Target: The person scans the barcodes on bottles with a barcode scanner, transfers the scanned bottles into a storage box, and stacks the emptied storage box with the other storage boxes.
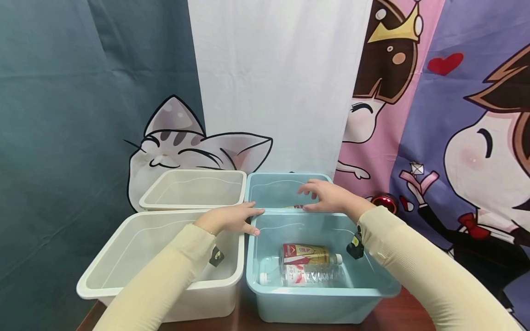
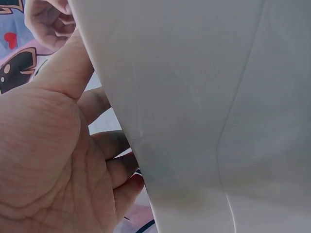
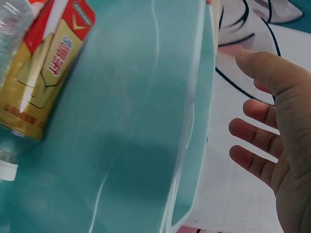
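My left hand (image 1: pixel 232 218) is over the inner edge of the near white bin (image 1: pixel 207 301), fingers stretched toward the blue bins and holding nothing. In the left wrist view, its fingers lie partly behind the white bin's wall. My right hand (image 1: pixel 329 196) hovers by the rim between the far blue bin (image 1: pixel 273 189) and the near blue bin (image 1: pixel 314 305), its fingers loosely bent around nothing. Inside the near blue bin lie a bottle with a red and yellow label (image 1: pixel 306 254) and a clear plastic bottle (image 1: pixel 323 276).
A far white bin (image 1: pixel 207 188) stands behind the near white one. Part of a red and yellow item (image 1: pixel 297 206) shows in the far blue bin. The bins stand on a reddish-brown table (image 1: pixel 407 312), before a printed cartoon curtain (image 1: pixel 273 82).
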Available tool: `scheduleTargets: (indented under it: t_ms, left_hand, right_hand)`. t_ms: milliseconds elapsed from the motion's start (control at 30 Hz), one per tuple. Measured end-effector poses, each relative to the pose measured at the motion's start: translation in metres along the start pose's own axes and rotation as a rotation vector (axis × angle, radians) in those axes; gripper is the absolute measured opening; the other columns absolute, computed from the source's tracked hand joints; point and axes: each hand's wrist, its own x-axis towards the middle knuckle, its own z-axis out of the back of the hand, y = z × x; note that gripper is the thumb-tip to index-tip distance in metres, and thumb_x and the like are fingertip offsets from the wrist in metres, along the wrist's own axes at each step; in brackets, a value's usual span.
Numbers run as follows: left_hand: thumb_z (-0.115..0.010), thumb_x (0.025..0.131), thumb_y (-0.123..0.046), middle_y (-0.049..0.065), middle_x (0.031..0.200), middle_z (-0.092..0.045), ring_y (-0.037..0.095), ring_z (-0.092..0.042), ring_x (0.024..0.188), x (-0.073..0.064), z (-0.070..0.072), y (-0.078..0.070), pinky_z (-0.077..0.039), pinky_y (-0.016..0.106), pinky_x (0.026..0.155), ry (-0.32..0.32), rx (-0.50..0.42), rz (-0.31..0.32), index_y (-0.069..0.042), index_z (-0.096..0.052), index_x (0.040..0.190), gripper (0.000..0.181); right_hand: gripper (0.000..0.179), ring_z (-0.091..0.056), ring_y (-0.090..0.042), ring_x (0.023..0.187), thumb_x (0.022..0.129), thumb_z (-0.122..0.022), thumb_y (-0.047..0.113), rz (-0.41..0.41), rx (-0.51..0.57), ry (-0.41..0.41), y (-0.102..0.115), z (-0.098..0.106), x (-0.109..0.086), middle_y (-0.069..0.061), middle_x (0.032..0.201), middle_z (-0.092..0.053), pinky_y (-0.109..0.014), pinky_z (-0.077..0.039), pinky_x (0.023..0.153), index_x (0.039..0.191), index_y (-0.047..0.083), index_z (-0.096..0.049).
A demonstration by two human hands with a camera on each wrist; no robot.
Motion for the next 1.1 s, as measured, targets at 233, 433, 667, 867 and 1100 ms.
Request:
scheduleTargets:
  t_ms: [233,433,667,867,1100]
  left_hand:
    - [-0.061,0.079,-0.054,0.012,0.151,-0.015,0.027,-0.008,0.138,0.000,-0.001,0.001,-0.014,0.044,0.108,-0.009,0.005,-0.027,-0.022,-0.033,0.143,0.077]
    - [-0.060,0.080,-0.053,0.012,0.151,-0.015,0.028,-0.008,0.138,-0.002,0.000,0.001,-0.014,0.044,0.109,-0.007,0.000,-0.028,-0.021,-0.033,0.143,0.075]
    - [-0.061,0.081,-0.049,0.012,0.150,-0.016,0.027,-0.006,0.138,-0.003,0.001,0.000,-0.013,0.044,0.109,-0.003,-0.019,-0.032,-0.021,-0.032,0.143,0.074]
    - [-0.060,0.080,-0.053,0.011,0.151,-0.014,0.026,-0.005,0.138,0.000,0.000,0.001,-0.012,0.043,0.109,0.005,-0.019,-0.026,-0.023,-0.032,0.143,0.075]
    - [-0.061,0.082,-0.051,0.010,0.151,-0.013,0.025,-0.004,0.138,0.001,0.000,0.004,-0.011,0.043,0.109,0.007,-0.028,-0.019,-0.024,-0.031,0.144,0.074]
  right_hand:
    - [0.029,-0.061,-0.016,0.080,0.082,-0.068,0.028,0.147,0.012,0.058,0.015,-0.010,-0.004,0.004,0.091,-0.058,-0.030,-0.049,0.070,0.108,0.019,-0.060]
    - [0.033,-0.063,-0.016,0.084,0.080,-0.069,0.029,0.150,0.018,0.179,0.025,-0.029,-0.006,-0.003,0.095,-0.067,-0.030,-0.050,0.074,0.107,0.011,-0.063]
    - [0.051,-0.061,-0.014,0.090,0.074,-0.073,0.038,0.028,0.004,0.357,0.031,-0.051,-0.006,-0.002,0.103,-0.066,-0.032,-0.048,0.079,0.117,0.014,-0.060]
    - [0.062,-0.060,-0.013,0.093,0.072,-0.074,0.042,-0.068,-0.069,0.447,0.034,-0.073,-0.008,0.000,0.105,-0.065,-0.035,-0.047,0.083,0.126,0.017,-0.055]
    - [0.071,-0.051,-0.008,0.081,0.072,-0.074,0.047,-0.087,-0.063,0.456,0.037,-0.092,-0.014,0.011,0.097,-0.059,-0.035,-0.046,0.081,0.134,0.030,-0.046]
